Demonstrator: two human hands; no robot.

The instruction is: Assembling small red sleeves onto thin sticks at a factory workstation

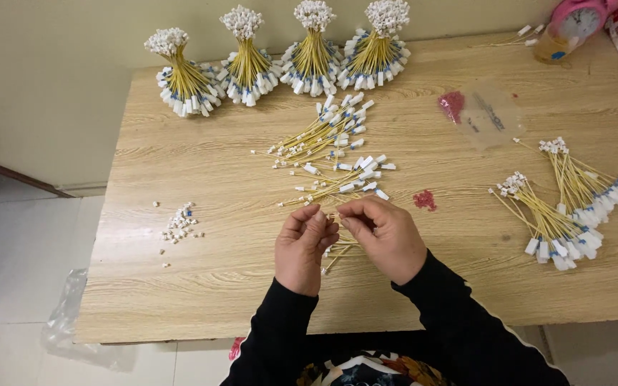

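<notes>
My left hand (302,246) and my right hand (386,236) meet over the wooden table (180,286) near its front edge. Together their fingertips pinch a small bunch of thin yellow wires (337,251), which runs down between my palms. Just beyond my fingers lies a loose pile of yellow wires with white and blue end connectors (334,154). Much of the held bunch is hidden by my hands.
Several tied bundles of the same wires (248,61) stand along the back edge. Two flat bundles (566,207) lie at the right. Small white loose connectors (179,223) sit at the left, tiny red pieces (425,199) and a clear bag (484,113) right of centre, a pink clock (579,18) at the back right.
</notes>
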